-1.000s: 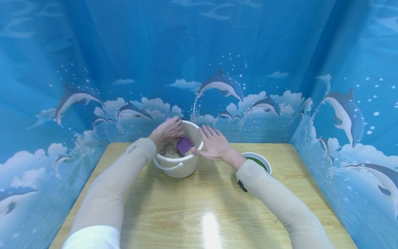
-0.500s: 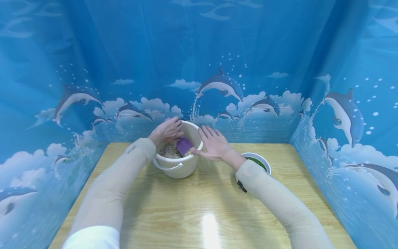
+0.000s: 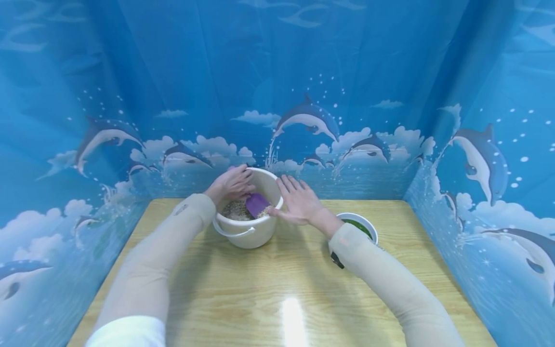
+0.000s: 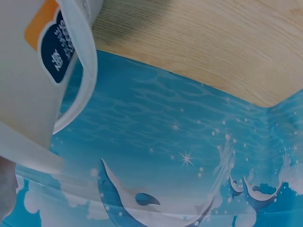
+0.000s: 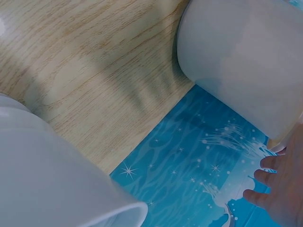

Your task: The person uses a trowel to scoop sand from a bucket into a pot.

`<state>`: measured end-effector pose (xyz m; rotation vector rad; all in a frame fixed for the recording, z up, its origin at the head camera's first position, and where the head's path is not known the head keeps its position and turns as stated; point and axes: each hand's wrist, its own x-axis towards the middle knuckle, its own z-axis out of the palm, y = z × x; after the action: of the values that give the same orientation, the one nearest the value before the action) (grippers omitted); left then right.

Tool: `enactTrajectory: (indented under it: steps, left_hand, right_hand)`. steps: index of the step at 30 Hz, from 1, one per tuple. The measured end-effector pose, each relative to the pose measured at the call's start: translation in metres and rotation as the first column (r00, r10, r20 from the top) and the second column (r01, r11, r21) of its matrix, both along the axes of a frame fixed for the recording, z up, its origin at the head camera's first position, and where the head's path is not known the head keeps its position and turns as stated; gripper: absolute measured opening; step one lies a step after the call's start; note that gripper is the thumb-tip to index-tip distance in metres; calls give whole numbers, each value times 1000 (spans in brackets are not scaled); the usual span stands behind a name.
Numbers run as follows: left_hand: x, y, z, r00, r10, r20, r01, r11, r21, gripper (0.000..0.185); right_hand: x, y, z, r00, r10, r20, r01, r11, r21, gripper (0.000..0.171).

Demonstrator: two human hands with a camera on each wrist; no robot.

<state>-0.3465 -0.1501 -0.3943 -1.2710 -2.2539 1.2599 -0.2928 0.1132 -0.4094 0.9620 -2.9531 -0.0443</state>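
Two containers stand on the glossy light wooden table (image 3: 277, 284), and both of the person's arms, in beige sleeves, stretch across its near part toward them. Nearer on the right side sits a small round white bowl (image 3: 366, 223) with something dark green inside, partly hidden behind the right forearm; what the green stuff is cannot be made out. Farther back, near the middle of the table's far edge, stands a round cream-white plastic bucket (image 3: 249, 231) with a thin bail handle hanging down its front. It is filled to well below the rim with a pale, speckled grainy material (image 3: 236, 210), and a purple plastic scoop (image 3: 257, 204) lies blade-down in that material, tilted toward the right wall. The left hand (image 3: 231, 185) reaches over the bucket's far left rim with its fingers curled about the scoop's handle end, gripping it. The right hand (image 3: 299, 203) lies flat with fingers straight and spread, its palm side against the bucket's right rim and outer wall, grasping nothing. Seen from the left wrist, the bucket's outer wall carries an orange and dark blue label (image 4: 53, 43). Behind the table hangs a blue dolphin-printed curtain (image 3: 303, 72), which wraps around both sides.
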Motion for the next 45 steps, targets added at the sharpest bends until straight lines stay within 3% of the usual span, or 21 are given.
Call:
enactTrajectory:
  steps: [6, 12, 18, 26, 36, 45]
  left_hand:
    - [0, 4, -2, 1000, -9, -25, 8, 999, -31, 44]
    - [0, 4, -2, 1000, -4, 0, 4, 998, -58, 44]
    - [2, 2, -4, 997, -81, 12, 82, 997, -11, 42]
    - [2, -1, -8, 988, -151, 37, 149, 987, 66, 41]
    - [2, -4, -11, 986, -158, 61, 151, 982, 112, 41]
    - [5, -4, -12, 977, -99, 188, 72, 987, 146, 37]
  right_hand:
    - [-1, 0, -1, 1000, -1, -10, 1, 1000, -1, 105]
    - [0, 0, -1, 1000, 2, -5, -3, 1000, -8, 109]
    - [-1, 0, -2, 1000, 3, -18, -3, 1000, 12, 121]
    - [-1, -1, -2, 1000, -5, -20, 5, 1000, 5, 106]
    - [-1, -1, -5, 1000, -2, -9, 2, 1000, 8, 108]
    - [-2, -1, -5, 1000, -1, -19, 1, 1000, 15, 129]
